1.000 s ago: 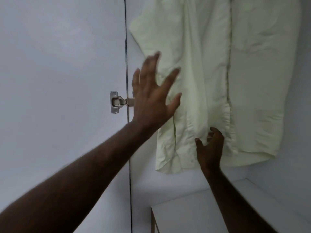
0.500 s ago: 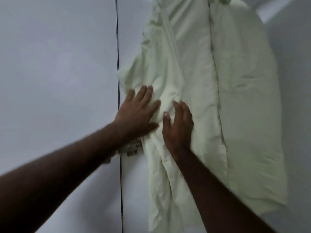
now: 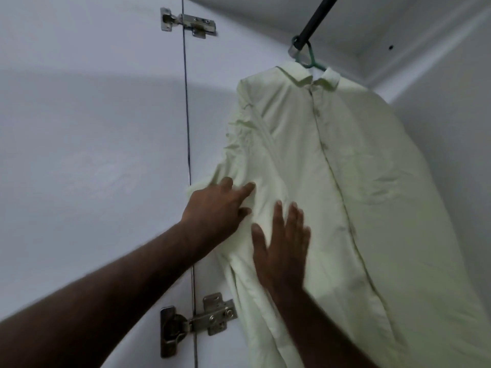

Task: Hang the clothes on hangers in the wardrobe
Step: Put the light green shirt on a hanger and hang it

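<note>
shirt (image 3: 358,195) — pale green, buttoned, creased, on green hanger (image 3: 311,59) | left hand (image 3: 215,208), right hand (image 3: 281,251) flat on it

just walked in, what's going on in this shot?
A person is hanging clothes in a white wardrobe. A pale green button-up shirt is already on a green hanger, which is hooked over the dark rail. The left hand touches the bunched sleeve near the door edge. The right hand lies flat on the shirt front beside it, fingers straight. Neither hand grips the fabric; it looks like smoothing.
</note>
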`<state>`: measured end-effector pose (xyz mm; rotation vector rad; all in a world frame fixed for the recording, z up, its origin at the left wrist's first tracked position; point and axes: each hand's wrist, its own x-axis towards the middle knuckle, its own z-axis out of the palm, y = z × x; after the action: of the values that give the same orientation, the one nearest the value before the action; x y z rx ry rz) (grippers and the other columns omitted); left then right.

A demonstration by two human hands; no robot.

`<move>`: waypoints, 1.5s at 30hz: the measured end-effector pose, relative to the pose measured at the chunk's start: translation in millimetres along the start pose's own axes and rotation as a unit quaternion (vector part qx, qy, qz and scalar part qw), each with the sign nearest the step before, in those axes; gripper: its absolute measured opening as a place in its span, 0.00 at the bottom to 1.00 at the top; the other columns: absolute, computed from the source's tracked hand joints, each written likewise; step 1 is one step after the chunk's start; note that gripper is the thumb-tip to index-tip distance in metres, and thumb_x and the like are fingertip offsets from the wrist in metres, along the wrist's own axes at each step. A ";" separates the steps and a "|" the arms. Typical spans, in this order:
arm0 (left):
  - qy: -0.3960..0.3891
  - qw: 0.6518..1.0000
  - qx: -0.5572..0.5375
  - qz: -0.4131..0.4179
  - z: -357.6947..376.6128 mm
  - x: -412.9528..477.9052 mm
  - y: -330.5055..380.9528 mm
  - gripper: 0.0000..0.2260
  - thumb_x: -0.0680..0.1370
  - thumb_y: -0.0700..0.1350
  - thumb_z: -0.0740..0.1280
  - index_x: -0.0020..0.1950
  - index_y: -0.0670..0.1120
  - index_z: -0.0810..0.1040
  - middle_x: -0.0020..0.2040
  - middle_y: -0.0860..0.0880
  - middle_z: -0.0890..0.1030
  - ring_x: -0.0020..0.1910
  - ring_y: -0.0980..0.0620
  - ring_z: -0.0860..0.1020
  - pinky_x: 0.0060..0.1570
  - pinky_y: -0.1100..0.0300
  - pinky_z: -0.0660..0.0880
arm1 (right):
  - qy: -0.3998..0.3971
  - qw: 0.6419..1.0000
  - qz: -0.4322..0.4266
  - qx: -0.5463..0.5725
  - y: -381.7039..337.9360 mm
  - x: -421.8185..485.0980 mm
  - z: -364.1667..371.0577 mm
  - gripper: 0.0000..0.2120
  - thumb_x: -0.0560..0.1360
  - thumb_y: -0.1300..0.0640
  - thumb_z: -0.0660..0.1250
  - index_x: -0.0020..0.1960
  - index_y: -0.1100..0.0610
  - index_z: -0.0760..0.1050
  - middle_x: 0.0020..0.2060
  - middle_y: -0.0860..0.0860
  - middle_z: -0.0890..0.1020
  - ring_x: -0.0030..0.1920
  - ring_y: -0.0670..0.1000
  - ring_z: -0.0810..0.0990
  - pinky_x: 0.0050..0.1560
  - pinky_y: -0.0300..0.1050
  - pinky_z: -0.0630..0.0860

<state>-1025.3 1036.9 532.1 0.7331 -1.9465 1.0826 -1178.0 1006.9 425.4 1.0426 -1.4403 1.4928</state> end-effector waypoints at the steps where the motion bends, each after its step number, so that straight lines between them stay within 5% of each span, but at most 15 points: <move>1: 0.000 1.000 0.015 0.003 3.5 -2.1 -0.2 0.26 0.80 0.61 0.59 0.77 0.57 0.59 0.63 0.47 0.71 0.56 0.46 0.76 0.40 0.56 0.67 | 0.003 1.000 0.004 -0.004 10.1 -29.6 0.1 0.34 0.80 0.34 0.49 0.80 0.52 0.56 0.79 0.57 0.58 0.79 0.57 0.54 0.76 0.61 0.56; 5: 0.025 0.994 0.088 0.060 18.6 -12.6 12.8 0.29 0.78 0.61 0.61 0.76 0.50 0.63 0.71 0.42 0.65 0.67 0.42 0.67 0.61 0.47 0.68 | -0.020 0.999 0.014 -0.022 50.7 -112.1 -6.8 0.35 0.80 0.34 0.49 0.80 0.53 0.57 0.78 0.58 0.60 0.78 0.59 0.58 0.73 0.65 0.61; 8: -0.006 0.984 0.084 0.155 27.8 -7.6 21.6 0.33 0.79 0.64 0.57 0.79 0.52 0.55 0.79 0.40 0.51 0.78 0.39 0.50 0.73 0.38 0.51 | -0.041 0.998 0.023 -0.034 55.9 -120.8 -8.8 0.35 0.79 0.33 0.48 0.80 0.52 0.57 0.78 0.58 0.60 0.78 0.59 0.58 0.73 0.65 0.59; 11: -0.044 0.967 0.123 0.217 39.6 -2.1 25.0 0.33 0.79 0.67 0.50 0.80 0.53 0.48 0.80 0.42 0.44 0.79 0.41 0.41 0.73 0.35 0.38 | -0.046 0.999 0.018 -0.015 46.0 -104.4 -11.5 0.36 0.79 0.32 0.48 0.80 0.52 0.56 0.79 0.57 0.57 0.79 0.57 0.53 0.75 0.63 0.55; 13: -0.044 0.970 0.114 0.208 43.1 4.1 23.7 0.31 0.80 0.65 0.48 0.80 0.52 0.53 0.80 0.42 0.50 0.79 0.41 0.48 0.73 0.33 0.42 | -0.035 0.999 -0.013 -0.006 37.7 -85.8 -9.3 0.35 0.80 0.33 0.48 0.80 0.53 0.57 0.79 0.56 0.56 0.80 0.56 0.53 0.76 0.61 0.54; 17: 0.055 0.971 0.068 0.222 32.6 32.0 20.3 0.24 0.78 0.59 0.53 0.67 0.49 0.76 0.67 0.41 0.75 0.67 0.42 0.73 0.66 0.37 0.66 | 0.015 0.997 -0.052 0.050 18.4 -30.7 -1.9 0.33 0.80 0.35 0.49 0.79 0.53 0.59 0.78 0.55 0.60 0.79 0.52 0.54 0.76 0.57 0.54; 23: 0.118 0.977 0.044 0.170 12.8 93.1 1.4 0.25 0.83 0.57 0.49 0.78 0.51 0.60 0.78 0.41 0.58 0.78 0.43 0.55 0.75 0.41 0.46 | -0.009 0.996 -0.055 0.068 -2.4 47.8 -14.8 0.36 0.76 0.32 0.50 0.80 0.46 0.54 0.78 0.46 0.60 0.78 0.46 0.55 0.76 0.52 0.59; 30: 0.230 0.965 0.018 0.123 0.5 165.3 8.9 0.25 0.82 0.56 0.51 0.77 0.48 0.62 0.74 0.37 0.67 0.74 0.40 0.65 0.73 0.39 0.55 | -0.064 0.991 -0.120 -0.004 7.0 149.0 -83.8 0.29 0.75 0.39 0.61 0.73 0.49 0.66 0.64 0.46 0.77 0.63 0.48 0.76 0.64 0.50 0.72; 32: 0.266 0.957 0.012 0.118 -5.9 187.6 16.6 0.24 0.81 0.55 0.54 0.74 0.46 0.68 0.72 0.37 0.70 0.72 0.39 0.67 0.72 0.38 0.58 | -0.065 0.989 -0.122 -0.048 12.9 180.5 -104.9 0.26 0.76 0.39 0.64 0.70 0.49 0.68 0.62 0.47 0.78 0.60 0.49 0.78 0.62 0.50 0.73; 37: 0.271 0.957 0.009 0.103 -12.5 243.2 28.3 0.25 0.82 0.54 0.55 0.78 0.48 0.59 0.78 0.40 0.60 0.77 0.43 0.57 0.75 0.41 0.47 | -0.054 0.977 -0.114 -0.170 26.0 241.1 -141.9 0.26 0.79 0.42 0.62 0.74 0.52 0.65 0.66 0.52 0.76 0.66 0.54 0.74 0.66 0.52 0.70; 45: 0.243 0.965 0.063 0.080 -11.6 312.2 34.9 0.28 0.80 0.65 0.51 0.78 0.54 0.57 0.77 0.40 0.61 0.76 0.41 0.58 0.72 0.34 0.51 | -0.095 0.934 -0.135 -0.317 16.9 269.4 -166.7 0.25 0.82 0.44 0.57 0.74 0.54 0.63 0.66 0.55 0.76 0.65 0.57 0.75 0.64 0.54 0.72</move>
<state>-1214.7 1028.8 782.9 0.3327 -1.5433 1.3492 -1291.7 1173.3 670.5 0.9340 -1.6741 0.6624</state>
